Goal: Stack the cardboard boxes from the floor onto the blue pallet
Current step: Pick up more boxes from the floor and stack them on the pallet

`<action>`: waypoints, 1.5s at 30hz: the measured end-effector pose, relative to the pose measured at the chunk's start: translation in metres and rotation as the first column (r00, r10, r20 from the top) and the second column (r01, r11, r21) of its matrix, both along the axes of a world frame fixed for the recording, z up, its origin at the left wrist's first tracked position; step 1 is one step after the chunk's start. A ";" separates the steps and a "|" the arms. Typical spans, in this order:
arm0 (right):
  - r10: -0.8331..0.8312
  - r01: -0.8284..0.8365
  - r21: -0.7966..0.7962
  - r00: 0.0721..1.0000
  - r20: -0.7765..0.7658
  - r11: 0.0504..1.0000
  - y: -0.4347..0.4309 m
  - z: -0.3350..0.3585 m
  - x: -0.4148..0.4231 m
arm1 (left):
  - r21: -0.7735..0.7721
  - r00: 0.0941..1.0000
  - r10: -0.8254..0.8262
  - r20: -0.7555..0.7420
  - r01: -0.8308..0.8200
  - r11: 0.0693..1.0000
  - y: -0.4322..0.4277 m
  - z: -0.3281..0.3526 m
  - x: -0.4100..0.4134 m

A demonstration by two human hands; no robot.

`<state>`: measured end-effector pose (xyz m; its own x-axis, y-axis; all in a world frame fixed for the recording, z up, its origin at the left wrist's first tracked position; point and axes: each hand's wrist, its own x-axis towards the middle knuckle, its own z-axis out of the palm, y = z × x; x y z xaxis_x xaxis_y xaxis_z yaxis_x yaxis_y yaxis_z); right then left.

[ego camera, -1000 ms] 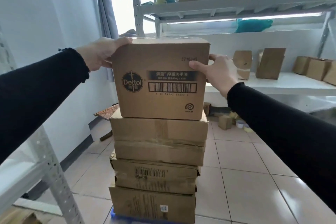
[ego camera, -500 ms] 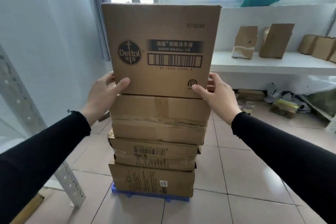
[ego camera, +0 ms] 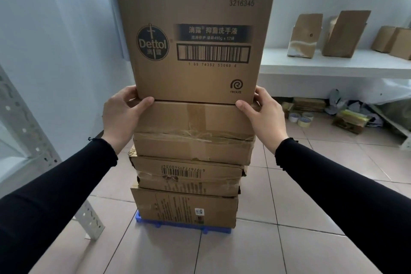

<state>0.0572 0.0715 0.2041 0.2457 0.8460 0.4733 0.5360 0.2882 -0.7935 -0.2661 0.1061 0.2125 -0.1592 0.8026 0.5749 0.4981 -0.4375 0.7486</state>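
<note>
A tall Dettol cardboard box (ego camera: pixel 195 35) stands on top of a stack of three flatter cardboard boxes (ego camera: pixel 191 151). The stack rests on a small blue pallet (ego camera: pixel 178 226), of which only the front edge shows. My left hand (ego camera: pixel 121 115) grips the Dettol box at its lower left corner, thumb across the seam with the box below. My right hand (ego camera: pixel 264 115) grips the lower right corner the same way. Both sleeves are black.
A perforated metal rack post (ego camera: pixel 49 158) slants down at the left. A white shelf (ego camera: pixel 333 64) at the right carries small cardboard boxes (ego camera: pixel 304 35). Tape rolls (ego camera: pixel 300 118) and packets lie on the tiled floor beneath it. A white wall runs along the left.
My hands have slid from the top corners of the Dettol box down to its bottom corners. The box stays on the stack, and my view has dropped lower and come closer.
</note>
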 end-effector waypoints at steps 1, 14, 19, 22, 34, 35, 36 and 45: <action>-0.002 0.002 -0.001 1.000 0.008 1.000 0.001 -0.001 0.001 | 0.005 1.000 0.002 0.011 -0.002 1.000 0.000 -0.001 0.001; -0.009 0.009 -0.003 1.000 0.024 1.000 0.008 -0.009 0.009 | 0.043 1.000 -0.018 -0.008 0.018 0.999 0.007 -0.009 -0.004; 0.021 -0.022 -0.013 0.994 -0.108 1.000 -0.006 -0.039 0.016 | -0.020 0.998 0.061 -0.015 -0.062 0.998 0.003 -0.046 -0.019; 0.032 -0.052 -0.115 0.984 -0.177 0.992 -0.018 -0.077 0.018 | -0.175 0.997 0.072 0.010 -0.069 0.982 -0.006 -0.089 -0.032; 0.100 -0.190 -0.303 0.952 -0.290 0.934 -0.017 -0.162 -0.004 | -0.360 0.995 -0.062 -0.084 0.028 0.932 -0.010 -0.146 -0.032; 0.094 -0.180 -0.293 0.953 -0.287 0.939 -0.017 -0.164 -0.004 | -0.351 0.995 -0.060 -0.076 0.030 0.936 -0.010 -0.147 -0.032; 0.092 -0.175 -0.287 0.955 -0.283 0.942 -0.018 -0.164 -0.004 | -0.345 0.996 -0.054 -0.069 0.027 0.938 -0.010 -0.148 -0.031; 0.088 -0.149 -0.253 0.967 -0.237 0.956 -0.016 -0.172 -0.005 | -0.304 1.000 -0.020 -0.017 0.014 0.953 -0.010 -0.155 -0.029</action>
<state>0.0518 0.0553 0.0319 0.2080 0.9630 0.1714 0.3132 0.1004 -0.9444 -0.2956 0.0962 0.0578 -0.1356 0.9421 0.3066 0.5082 -0.1995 0.8378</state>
